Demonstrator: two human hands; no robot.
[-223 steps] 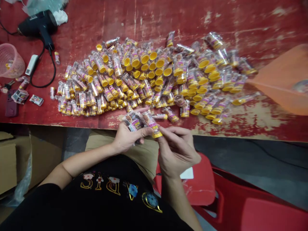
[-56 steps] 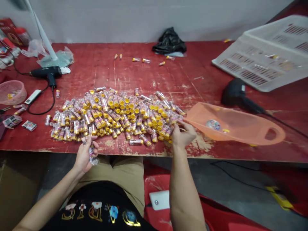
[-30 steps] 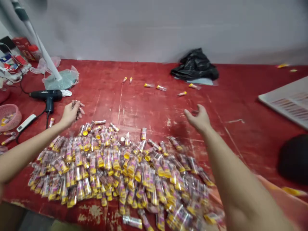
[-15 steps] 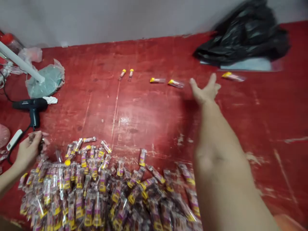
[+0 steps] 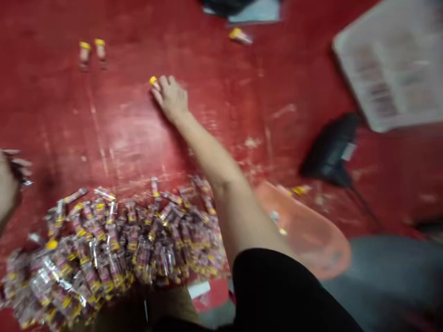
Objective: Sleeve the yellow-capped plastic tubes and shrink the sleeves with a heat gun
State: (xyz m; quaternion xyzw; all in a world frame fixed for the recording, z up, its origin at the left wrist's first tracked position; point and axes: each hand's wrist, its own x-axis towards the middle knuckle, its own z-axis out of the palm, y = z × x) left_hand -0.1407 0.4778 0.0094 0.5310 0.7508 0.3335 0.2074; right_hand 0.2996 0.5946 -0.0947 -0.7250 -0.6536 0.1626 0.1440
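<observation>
My right hand (image 5: 169, 97) lies far out on the red table (image 5: 114, 133), fingers apart, its fingertips against a yellow-capped tube (image 5: 153, 81). At the left edge of the view, my blurred left hand (image 5: 7, 182) curls around something small and shiny (image 5: 19, 169). Below them spreads a heap of clear wrapped tubes with yellow caps (image 5: 114, 244). Two loose tubes (image 5: 92, 54) stand apart near the top left, and another (image 5: 240, 36) lies at the top.
An orange plastic scoop (image 5: 304, 230) lies at the table's near edge. A black hair dryer (image 5: 328, 150) and a white slatted crate (image 5: 387, 64) sit to the right. A black plastic bag (image 5: 224, 4) shows at the top. My black sleeve (image 5: 287, 290) crosses the lower right.
The view has swung right and tilted down. My right hand has moved left onto a loose tube, and my left hand has slid to the frame's edge.
</observation>
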